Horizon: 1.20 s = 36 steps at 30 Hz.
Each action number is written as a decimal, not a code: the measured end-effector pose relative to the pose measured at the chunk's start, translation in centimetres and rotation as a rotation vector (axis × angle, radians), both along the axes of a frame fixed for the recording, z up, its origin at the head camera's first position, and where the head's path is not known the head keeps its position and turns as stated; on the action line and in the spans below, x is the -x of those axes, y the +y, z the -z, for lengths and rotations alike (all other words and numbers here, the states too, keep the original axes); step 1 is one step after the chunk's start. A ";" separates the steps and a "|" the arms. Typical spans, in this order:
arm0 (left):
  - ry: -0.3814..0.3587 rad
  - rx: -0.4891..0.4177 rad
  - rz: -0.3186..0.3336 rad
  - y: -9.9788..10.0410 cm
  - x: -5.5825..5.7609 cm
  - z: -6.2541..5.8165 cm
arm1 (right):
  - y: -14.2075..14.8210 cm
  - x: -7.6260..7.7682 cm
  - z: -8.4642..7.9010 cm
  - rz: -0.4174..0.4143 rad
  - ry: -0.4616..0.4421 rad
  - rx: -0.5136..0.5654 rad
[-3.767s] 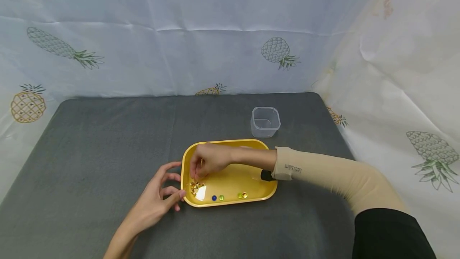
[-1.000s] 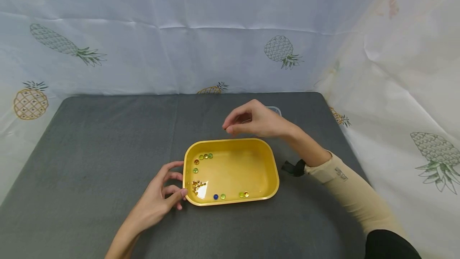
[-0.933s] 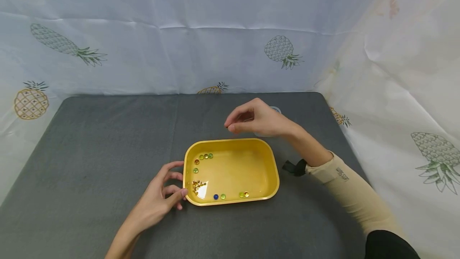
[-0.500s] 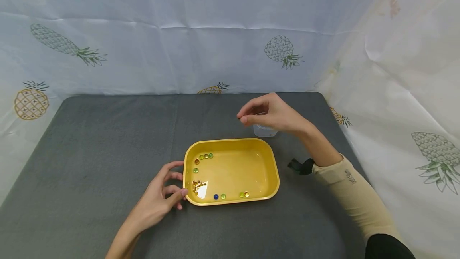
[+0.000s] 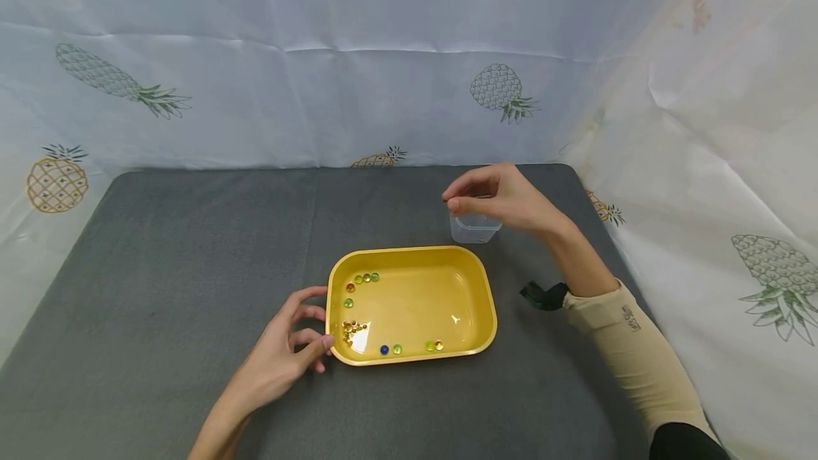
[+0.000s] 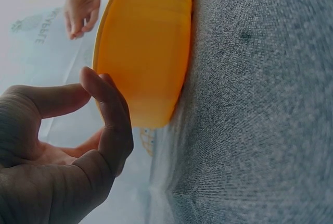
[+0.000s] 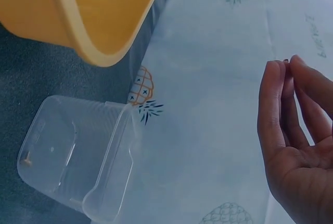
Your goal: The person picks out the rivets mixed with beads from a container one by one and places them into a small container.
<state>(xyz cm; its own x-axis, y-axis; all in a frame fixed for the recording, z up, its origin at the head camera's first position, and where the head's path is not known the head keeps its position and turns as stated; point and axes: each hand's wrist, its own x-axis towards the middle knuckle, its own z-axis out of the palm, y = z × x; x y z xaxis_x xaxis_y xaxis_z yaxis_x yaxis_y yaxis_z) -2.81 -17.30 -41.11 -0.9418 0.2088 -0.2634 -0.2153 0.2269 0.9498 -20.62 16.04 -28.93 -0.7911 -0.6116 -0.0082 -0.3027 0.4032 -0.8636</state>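
My right hand (image 5: 501, 197) pinches a tiny dark reddish bead (image 7: 285, 61) between thumb and fingertips. It is over the clear plastic container (image 5: 473, 234), fingertips near its left rim, and covers part of it in the head view. My left hand (image 5: 281, 346) holds the left end of the yellow tray (image 5: 409, 359), thumb on the rim and fingers along the outer wall. A cluster of tiny gold beads (image 5: 350, 331) lies in the tray's near left corner. Several larger green and amber marbles (image 5: 366, 277) and a blue marble (image 5: 384, 350) lie along its edges.
The dark grey cloth-covered table (image 5: 192, 254) ends at the back against a pale curtain (image 5: 383, 98) with pineapple prints. Inside the container, a small gold speck (image 7: 27, 161) shows at the bottom. A black strap (image 5: 543, 297) hangs from the right sleeve.
My right hand has left the gold beads in the tray, risen past its far edge, then moved rightward over the container, a bead in its fingertips. The left hand has stayed at the tray.
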 end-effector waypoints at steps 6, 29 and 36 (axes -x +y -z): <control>0.002 -0.003 0.001 0.0 0.0 0.0 | 1.0 0.3 0.7 0.042 -0.013 0.005; 0.038 0.011 0.004 0.0 -0.3 0.0 | 4.1 2.5 4.9 0.141 -0.018 -0.044; 0.037 0.015 0.005 0.0 -0.3 0.0 | 5.0 3.2 6.0 0.174 -0.031 -0.054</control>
